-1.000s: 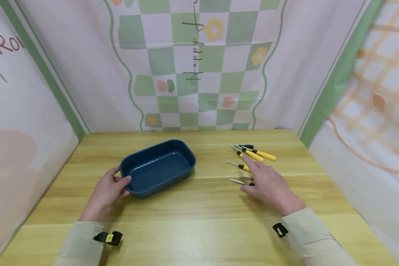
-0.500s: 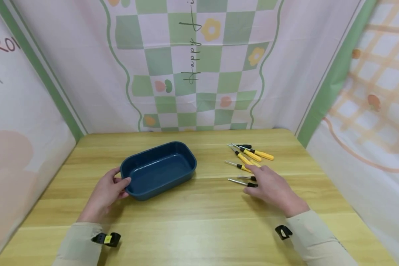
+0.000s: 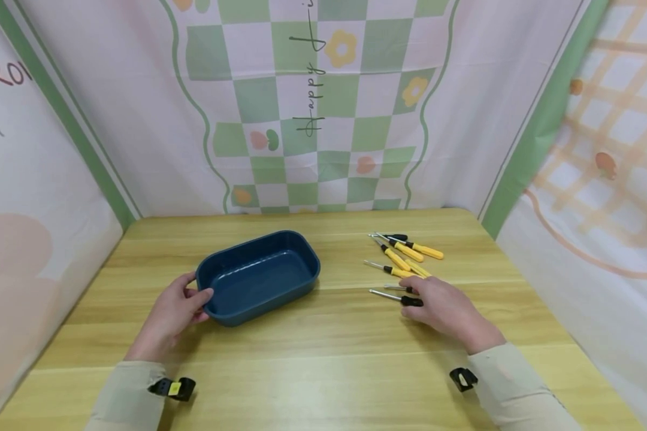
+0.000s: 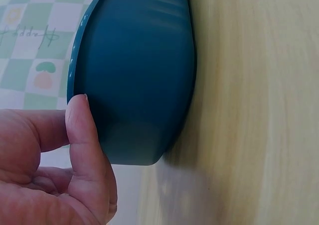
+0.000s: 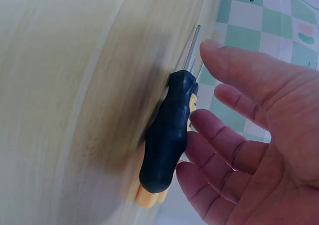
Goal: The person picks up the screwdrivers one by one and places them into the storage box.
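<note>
- Pale fabric backdrop (image 3: 326, 108) printed with green-and-white checks; light wood-grain tabletop (image 3: 302, 371) below it.
- Your left hand (image 3: 175, 311) pinches the rim of a dark-blue, smooth, rounded-rectangular container (image 3: 259, 278) at its left end, thumb over the edge.
- Container stands upright on the tabletop, left of centre, set at a slant, inside visible.
- Your right hand (image 3: 447, 308) is low over the tabletop on the right, well apart from your left; thumb and fingers parted.
- Nearest to it: black-handled screwdriver with a metal shaft (image 5: 167, 130), handle just beside your fingers in the right wrist view; can't tell if they touch.
- Second black-handled screwdriver (image 3: 396, 287) lies just behind, its handle partly covered by your fingers.
- Farther back, a loose cluster of yellow-and-black-handled screwdrivers (image 3: 395, 258), some crossing, plus a black handle (image 3: 398, 237) at the far edge.
- Beige sleeves (image 3: 129, 395) on you, black strap (image 3: 162, 386) with yellow label at your left cuff.
</note>
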The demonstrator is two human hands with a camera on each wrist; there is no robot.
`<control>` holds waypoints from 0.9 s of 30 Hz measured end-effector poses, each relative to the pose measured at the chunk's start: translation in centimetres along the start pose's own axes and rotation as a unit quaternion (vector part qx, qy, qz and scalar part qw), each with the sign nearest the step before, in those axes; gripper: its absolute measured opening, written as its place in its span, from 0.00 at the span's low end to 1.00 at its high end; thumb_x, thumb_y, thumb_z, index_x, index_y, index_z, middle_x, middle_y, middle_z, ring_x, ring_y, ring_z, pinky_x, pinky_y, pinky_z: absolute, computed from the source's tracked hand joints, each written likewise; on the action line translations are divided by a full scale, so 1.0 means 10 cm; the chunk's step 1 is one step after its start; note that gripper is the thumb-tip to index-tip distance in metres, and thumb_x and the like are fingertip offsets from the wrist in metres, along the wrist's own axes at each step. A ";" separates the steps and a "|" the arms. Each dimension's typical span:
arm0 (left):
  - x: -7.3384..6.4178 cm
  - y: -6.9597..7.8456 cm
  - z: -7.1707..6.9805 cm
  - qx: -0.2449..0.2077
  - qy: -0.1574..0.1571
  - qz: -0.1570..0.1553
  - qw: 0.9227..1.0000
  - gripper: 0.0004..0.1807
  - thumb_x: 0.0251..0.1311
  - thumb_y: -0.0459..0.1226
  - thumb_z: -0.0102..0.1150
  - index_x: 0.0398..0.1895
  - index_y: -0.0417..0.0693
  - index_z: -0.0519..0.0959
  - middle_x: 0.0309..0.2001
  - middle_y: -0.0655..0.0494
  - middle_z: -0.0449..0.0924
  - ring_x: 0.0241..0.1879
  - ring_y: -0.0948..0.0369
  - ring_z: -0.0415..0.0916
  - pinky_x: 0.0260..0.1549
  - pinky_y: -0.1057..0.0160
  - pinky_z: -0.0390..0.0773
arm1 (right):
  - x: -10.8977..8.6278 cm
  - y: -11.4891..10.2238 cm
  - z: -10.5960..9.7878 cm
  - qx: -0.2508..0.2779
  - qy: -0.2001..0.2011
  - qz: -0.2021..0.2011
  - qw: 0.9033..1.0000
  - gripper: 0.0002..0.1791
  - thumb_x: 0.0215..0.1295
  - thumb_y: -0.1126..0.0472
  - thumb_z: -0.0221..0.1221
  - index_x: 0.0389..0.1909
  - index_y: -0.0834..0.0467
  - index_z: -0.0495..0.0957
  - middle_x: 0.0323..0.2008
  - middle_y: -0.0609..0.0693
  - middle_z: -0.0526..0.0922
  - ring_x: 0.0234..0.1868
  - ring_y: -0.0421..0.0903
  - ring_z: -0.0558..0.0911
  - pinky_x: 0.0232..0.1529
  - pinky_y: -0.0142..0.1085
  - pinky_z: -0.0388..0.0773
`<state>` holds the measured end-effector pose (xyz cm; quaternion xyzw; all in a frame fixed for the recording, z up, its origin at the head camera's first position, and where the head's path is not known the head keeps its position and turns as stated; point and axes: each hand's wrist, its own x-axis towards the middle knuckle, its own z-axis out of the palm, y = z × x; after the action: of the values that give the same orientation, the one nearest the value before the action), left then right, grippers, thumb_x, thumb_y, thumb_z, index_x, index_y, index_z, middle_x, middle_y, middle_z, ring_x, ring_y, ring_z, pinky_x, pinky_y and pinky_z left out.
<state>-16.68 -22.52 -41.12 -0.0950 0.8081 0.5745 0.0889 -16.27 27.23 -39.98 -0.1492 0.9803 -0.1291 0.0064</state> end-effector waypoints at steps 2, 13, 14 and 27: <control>0.00 0.00 0.00 0.002 -0.001 -0.001 1.000 0.39 0.79 0.39 0.53 0.84 0.38 0.47 0.53 0.40 0.70 0.34 0.60 0.80 0.35 0.67 0.87 | 0.00 0.01 0.00 0.001 0.001 -0.001 1.000 0.30 0.62 0.53 0.72 0.63 0.57 0.79 0.45 0.55 0.86 0.44 0.50 0.82 0.47 0.54 0.82; -0.01 0.01 0.00 0.010 -0.004 -0.002 1.000 0.39 0.79 0.39 0.53 0.84 0.39 0.47 0.54 0.39 0.70 0.34 0.59 0.80 0.35 0.66 0.87 | 0.00 0.02 0.01 -0.014 -0.007 -0.009 1.000 0.23 0.60 0.57 0.73 0.57 0.54 0.82 0.39 0.49 0.84 0.37 0.46 0.79 0.41 0.50 0.81; 0.00 0.01 0.00 0.011 -0.004 -0.001 1.000 0.39 0.79 0.39 0.53 0.84 0.38 0.47 0.54 0.39 0.70 0.34 0.59 0.80 0.35 0.66 0.87 | 0.00 0.03 0.01 -0.015 -0.008 -0.010 1.000 0.23 0.60 0.58 0.73 0.56 0.54 0.82 0.38 0.49 0.84 0.37 0.46 0.79 0.40 0.50 0.80; 0.00 0.00 0.00 0.014 -0.009 0.008 1.000 0.39 0.79 0.39 0.53 0.83 0.38 0.47 0.54 0.39 0.70 0.34 0.59 0.80 0.35 0.66 0.87 | -0.03 0.08 0.04 -0.023 -0.030 0.011 0.999 0.24 0.59 0.63 0.71 0.58 0.57 0.82 0.48 0.57 0.88 0.48 0.56 0.85 0.50 0.59 0.82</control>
<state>-16.72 -22.47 -41.14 -0.0817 0.8158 0.5649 0.0930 -16.23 27.93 -40.61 -0.1425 0.9839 -0.1023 0.0334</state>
